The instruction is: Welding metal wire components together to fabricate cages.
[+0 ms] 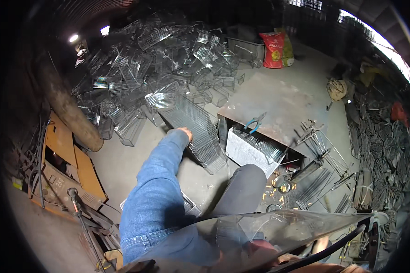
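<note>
My left hand, at the end of a blue denim sleeve, is closed on the near side edge of a long wire basket. Its fingers are partly hidden by the wrist and the mesh. The basket lies slanted on the floor, and its wire ribs run close together. At the lower right, beyond a clear, scratched visor, what appears to be my right hand shows only in part. Its fingers cannot be made out. My dark-trousered knee is between the arms.
Blue-handled pliers lie on a metal sheet, beside a white-sided box holding wire pieces. A wire-basket heap fills the back. A metal rod frame stands right, an orange machine left. A black cable crosses lower right.
</note>
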### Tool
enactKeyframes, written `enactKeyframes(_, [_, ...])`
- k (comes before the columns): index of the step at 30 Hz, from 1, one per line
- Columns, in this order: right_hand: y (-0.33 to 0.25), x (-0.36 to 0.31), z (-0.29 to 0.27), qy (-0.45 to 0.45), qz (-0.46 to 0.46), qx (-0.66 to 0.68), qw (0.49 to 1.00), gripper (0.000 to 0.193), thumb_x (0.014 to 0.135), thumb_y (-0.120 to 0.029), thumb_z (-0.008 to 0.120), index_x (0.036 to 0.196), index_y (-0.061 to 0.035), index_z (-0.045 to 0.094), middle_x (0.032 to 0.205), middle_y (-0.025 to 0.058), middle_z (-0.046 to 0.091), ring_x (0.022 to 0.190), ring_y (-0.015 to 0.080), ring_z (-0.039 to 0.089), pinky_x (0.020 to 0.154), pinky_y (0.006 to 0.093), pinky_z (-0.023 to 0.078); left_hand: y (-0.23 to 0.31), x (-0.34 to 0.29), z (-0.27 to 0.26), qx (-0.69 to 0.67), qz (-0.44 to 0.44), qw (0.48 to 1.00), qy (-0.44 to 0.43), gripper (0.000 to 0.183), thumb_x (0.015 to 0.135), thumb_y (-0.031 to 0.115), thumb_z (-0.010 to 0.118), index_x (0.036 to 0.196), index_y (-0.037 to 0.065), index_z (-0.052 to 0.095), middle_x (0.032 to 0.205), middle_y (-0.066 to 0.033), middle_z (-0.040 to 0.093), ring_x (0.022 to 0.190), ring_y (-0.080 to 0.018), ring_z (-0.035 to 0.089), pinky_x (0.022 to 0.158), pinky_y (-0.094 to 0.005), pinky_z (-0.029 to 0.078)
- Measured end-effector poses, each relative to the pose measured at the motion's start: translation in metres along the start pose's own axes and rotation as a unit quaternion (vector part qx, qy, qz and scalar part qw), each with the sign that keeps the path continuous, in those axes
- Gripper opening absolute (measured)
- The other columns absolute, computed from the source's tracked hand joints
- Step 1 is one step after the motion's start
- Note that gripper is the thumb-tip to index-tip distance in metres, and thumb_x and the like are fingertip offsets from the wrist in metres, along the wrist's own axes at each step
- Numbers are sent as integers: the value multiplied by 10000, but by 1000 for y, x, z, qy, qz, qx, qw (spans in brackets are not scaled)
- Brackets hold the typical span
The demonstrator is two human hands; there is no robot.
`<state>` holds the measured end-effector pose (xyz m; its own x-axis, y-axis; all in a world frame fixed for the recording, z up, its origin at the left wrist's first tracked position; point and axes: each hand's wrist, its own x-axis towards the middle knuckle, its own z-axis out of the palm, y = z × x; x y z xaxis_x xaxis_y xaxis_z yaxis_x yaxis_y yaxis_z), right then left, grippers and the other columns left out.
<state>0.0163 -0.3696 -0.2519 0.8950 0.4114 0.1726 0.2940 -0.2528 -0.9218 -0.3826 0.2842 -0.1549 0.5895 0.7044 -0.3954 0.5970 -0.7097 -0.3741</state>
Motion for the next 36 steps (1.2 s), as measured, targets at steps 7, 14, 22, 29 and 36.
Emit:
enactKeyframes(7, [-138,-68,73,-221,167,-237,931,258,732,-175,655,910,-8,568,742,110,617,716,234,606,646,375,495,-59,-37,-91,-39,75,979,184,329,735,375,675,963,138,689,942,-129,658,905,-310,621,781,-415,505])
enactKeyframes(14, [-80,-75,94,-352,83,-338,869,450,670,-338,622,862,55,514,779,287,590,774,438,590,681,509,470,-44,-172,-221,-542,-90,633,545,306,875,243,631,1031,-20,627,952,-48,659,812,-118,597,715,-262,479])
enactKeyframes(22, [-217,57,73,-67,-103,317,940,714,926,-536,377,1343,42,332,1208,217,525,1066,305,547,924,387,424,165,-123,-265,-797,467,206,324,353,858,346,601,1083,74,574,938,-60,595,864,-196,571,742,-321,483])
enactKeyframes(29, [-256,109,-1,174,-78,359,913,246,940,-255,498,970,-24,579,708,27,580,555,114,544,520,256,455,283,-59,-302,-833,414,346,123,395,834,290,676,1082,2,569,912,-79,631,741,-157,600,650,-266,490])
enactKeyframes(36, [-248,227,-17,78,146,345,924,239,929,-240,470,1006,-22,527,738,73,557,640,223,596,600,374,534,266,51,-363,-742,347,548,171,310,805,258,700,956,3,608,716,-4,567,605,-87,493,552,-230,404])
